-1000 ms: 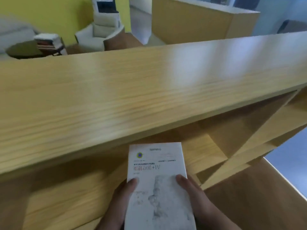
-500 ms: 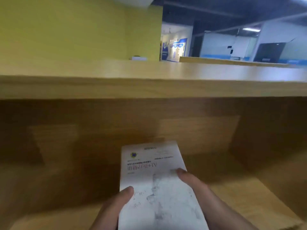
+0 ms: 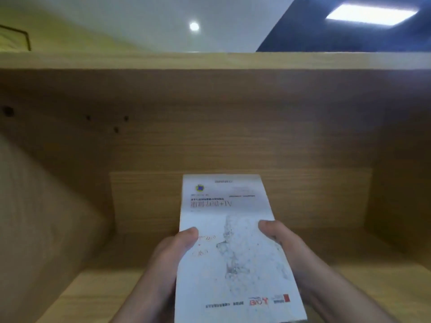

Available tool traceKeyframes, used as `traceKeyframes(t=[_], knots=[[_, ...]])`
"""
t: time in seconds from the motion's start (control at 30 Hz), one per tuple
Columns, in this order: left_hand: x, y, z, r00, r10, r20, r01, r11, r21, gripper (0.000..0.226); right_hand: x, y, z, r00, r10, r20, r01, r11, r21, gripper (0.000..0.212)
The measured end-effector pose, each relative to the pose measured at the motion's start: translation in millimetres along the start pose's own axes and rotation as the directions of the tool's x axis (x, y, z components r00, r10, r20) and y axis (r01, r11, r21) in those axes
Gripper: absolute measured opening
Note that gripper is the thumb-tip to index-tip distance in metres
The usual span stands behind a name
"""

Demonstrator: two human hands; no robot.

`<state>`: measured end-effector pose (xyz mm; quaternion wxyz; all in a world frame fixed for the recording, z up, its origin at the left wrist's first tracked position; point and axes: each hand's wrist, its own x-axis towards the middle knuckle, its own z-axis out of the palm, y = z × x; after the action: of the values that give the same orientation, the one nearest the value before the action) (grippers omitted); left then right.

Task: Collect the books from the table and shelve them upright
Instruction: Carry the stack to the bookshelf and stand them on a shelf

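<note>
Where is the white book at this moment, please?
The white book is low centre in the head view, held between the left hand and right hand, pointing into the wooden shelf.

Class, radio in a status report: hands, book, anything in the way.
Left hand and right hand both grip white book, cover toward camera. Book at wooden shelf bay, not yet shelved. Nothing visible blocking.
</note>
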<state>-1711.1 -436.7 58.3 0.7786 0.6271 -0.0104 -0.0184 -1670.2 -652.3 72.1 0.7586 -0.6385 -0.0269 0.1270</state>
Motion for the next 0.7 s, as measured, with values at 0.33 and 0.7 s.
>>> traceKeyframes(t=[0.33, 0.7], knots=[[-32, 7, -33, 0.824, 0.543, -0.164, -0.482, 0.822, 0.303, 0.082, 13, -12, 35, 0.948, -0.153, 0.279, 0.161, 0.987, -0.002, 0.067], [-35, -19, -59, 0.715, 0.638, -0.286, -0.29, 0.643, 0.709, 0.128, 37, 21, 65, 0.934, -0.016, 0.356, -0.009, 0.998, 0.068, 0.066]])
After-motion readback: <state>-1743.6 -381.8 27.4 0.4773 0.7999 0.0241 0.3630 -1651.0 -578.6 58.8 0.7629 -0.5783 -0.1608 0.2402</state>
